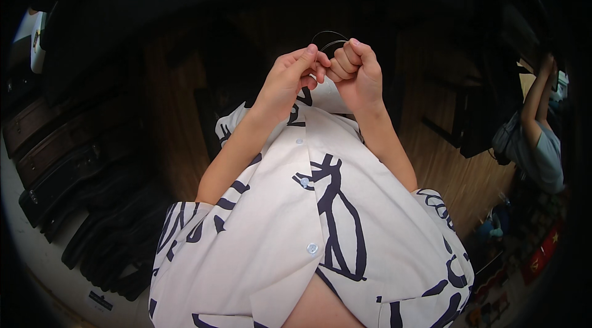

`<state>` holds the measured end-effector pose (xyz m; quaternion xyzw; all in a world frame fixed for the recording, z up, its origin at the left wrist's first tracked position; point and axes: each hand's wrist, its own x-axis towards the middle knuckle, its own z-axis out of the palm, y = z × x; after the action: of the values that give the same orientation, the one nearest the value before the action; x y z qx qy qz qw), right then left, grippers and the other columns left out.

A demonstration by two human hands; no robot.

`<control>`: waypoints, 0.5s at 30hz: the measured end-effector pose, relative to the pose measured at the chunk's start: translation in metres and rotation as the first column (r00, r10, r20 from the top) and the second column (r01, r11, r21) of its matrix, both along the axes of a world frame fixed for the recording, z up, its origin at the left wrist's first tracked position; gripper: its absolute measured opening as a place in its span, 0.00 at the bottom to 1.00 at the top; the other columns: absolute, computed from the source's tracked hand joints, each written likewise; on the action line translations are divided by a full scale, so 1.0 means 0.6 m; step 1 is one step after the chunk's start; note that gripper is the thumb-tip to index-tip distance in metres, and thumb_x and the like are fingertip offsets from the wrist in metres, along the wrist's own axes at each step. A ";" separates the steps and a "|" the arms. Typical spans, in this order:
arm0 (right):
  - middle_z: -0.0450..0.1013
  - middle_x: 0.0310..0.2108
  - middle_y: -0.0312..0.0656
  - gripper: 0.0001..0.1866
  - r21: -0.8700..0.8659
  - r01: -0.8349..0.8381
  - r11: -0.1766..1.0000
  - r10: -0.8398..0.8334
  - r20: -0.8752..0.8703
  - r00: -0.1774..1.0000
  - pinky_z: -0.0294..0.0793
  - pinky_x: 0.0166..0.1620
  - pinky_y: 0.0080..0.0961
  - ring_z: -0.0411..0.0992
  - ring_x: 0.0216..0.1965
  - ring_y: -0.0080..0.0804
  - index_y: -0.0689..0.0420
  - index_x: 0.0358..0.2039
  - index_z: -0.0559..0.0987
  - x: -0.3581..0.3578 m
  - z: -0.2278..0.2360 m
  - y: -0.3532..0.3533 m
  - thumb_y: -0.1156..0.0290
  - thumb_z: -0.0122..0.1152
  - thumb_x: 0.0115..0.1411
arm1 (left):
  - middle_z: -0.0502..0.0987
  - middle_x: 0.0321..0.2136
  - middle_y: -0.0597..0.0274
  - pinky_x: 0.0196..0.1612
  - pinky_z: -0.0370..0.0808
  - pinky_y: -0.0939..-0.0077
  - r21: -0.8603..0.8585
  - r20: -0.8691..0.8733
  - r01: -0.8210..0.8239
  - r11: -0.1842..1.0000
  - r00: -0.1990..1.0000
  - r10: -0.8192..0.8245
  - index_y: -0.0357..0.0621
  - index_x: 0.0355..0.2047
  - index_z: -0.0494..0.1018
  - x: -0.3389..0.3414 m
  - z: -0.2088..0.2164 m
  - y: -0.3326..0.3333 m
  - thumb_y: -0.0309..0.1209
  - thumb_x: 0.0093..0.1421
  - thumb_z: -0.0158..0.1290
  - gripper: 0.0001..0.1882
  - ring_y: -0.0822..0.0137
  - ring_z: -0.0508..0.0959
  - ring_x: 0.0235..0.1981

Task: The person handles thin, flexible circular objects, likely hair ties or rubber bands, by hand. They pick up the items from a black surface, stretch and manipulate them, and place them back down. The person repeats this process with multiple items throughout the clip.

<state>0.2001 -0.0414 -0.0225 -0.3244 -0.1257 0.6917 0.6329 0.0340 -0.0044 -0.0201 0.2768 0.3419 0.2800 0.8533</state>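
Shirt (pixel 271 217): white, boldly marked with dark strokes, buttoned; nearest the head camera I watch through from afar.
Thin strand (pixel 333 42): one item, fine and pale, wire-like; arched in loops between the hands and slightly beyond them.
Right hand (pixel 354 69): fingers curled into the palm, thumb laid over the forefinger, clamped on the strand.
Left hand (pixel 296 68): fingers bent, thumb tip beside the strand; whether they close on it, I cannot tell.
Step in hand: by my judgement, handling the strand between both hands, its curve being steadied or shaped.
Next move: I judge it calls for a firm right pinch and small left-finger adjustments; the strand looks springy and could slip loose.
Dark cases (pixel 58 152): several, lined up at left.
Wooden floor (pixel 453 171): planked, at right.
Another person (pixel 535 146): far right, arm raised.
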 end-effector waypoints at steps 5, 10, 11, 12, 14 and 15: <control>0.50 0.13 0.30 0.24 0.031 0.031 0.999 -0.037 0.215 0.976 0.48 0.22 0.24 0.46 0.16 0.20 0.50 0.15 0.56 -0.008 0.007 0.001 0.65 0.47 0.70 | 0.78 0.27 0.65 0.32 0.73 0.82 0.258 -0.138 0.026 0.966 0.990 0.010 0.37 0.41 0.79 0.004 0.011 -0.008 0.29 0.64 0.61 0.09 0.78 0.75 0.26; 0.51 0.14 0.31 0.24 0.091 0.029 0.995 -0.048 0.213 0.976 0.52 0.25 0.24 0.48 0.17 0.21 0.50 0.16 0.56 -0.001 0.007 0.007 0.65 0.46 0.71 | 0.81 0.32 0.61 0.29 0.70 0.86 0.196 -0.208 -0.039 0.980 0.975 0.080 0.35 0.47 0.79 0.001 0.017 -0.006 0.28 0.64 0.61 0.13 0.79 0.74 0.24; 0.52 0.14 0.31 0.24 0.099 0.013 0.995 -0.032 0.198 0.980 0.52 0.25 0.24 0.49 0.18 0.21 0.50 0.16 0.57 0.003 0.008 0.008 0.65 0.46 0.71 | 0.82 0.33 0.60 0.28 0.70 0.87 0.211 -0.216 -0.052 0.976 0.971 0.098 0.35 0.48 0.79 0.000 0.017 -0.005 0.29 0.64 0.61 0.14 0.79 0.74 0.23; 0.52 0.14 0.31 0.24 0.108 -0.003 0.994 -0.016 0.182 0.983 0.53 0.25 0.24 0.49 0.18 0.21 0.51 0.16 0.57 0.004 0.009 0.009 0.64 0.45 0.72 | 0.82 0.34 0.59 0.28 0.70 0.87 0.227 -0.216 -0.050 0.973 0.971 0.100 0.35 0.48 0.79 -0.002 0.014 -0.003 0.30 0.65 0.60 0.14 0.79 0.74 0.23; 0.52 0.15 0.31 0.23 0.081 -0.013 0.997 -0.002 0.182 0.983 0.53 0.25 0.24 0.49 0.18 0.21 0.50 0.17 0.58 0.003 0.011 0.010 0.63 0.45 0.72 | 0.82 0.35 0.59 0.28 0.69 0.87 0.261 -0.213 -0.044 0.964 0.972 0.102 0.35 0.49 0.79 -0.005 0.005 0.000 0.31 0.67 0.59 0.15 0.80 0.73 0.22; 0.53 0.15 0.31 0.23 0.067 -0.017 0.998 0.004 0.182 0.983 0.53 0.25 0.24 0.50 0.18 0.21 0.50 0.18 0.58 0.002 0.011 0.011 0.63 0.45 0.73 | 0.82 0.34 0.59 0.28 0.69 0.87 0.269 -0.215 -0.054 0.962 0.970 0.115 0.35 0.49 0.79 -0.004 0.006 0.000 0.33 0.68 0.57 0.15 0.80 0.72 0.22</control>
<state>0.2010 -0.0347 -0.0161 -0.3636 -0.2082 0.6579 0.6258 0.0314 -0.0045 -0.0164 0.4024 0.4095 0.3252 0.7515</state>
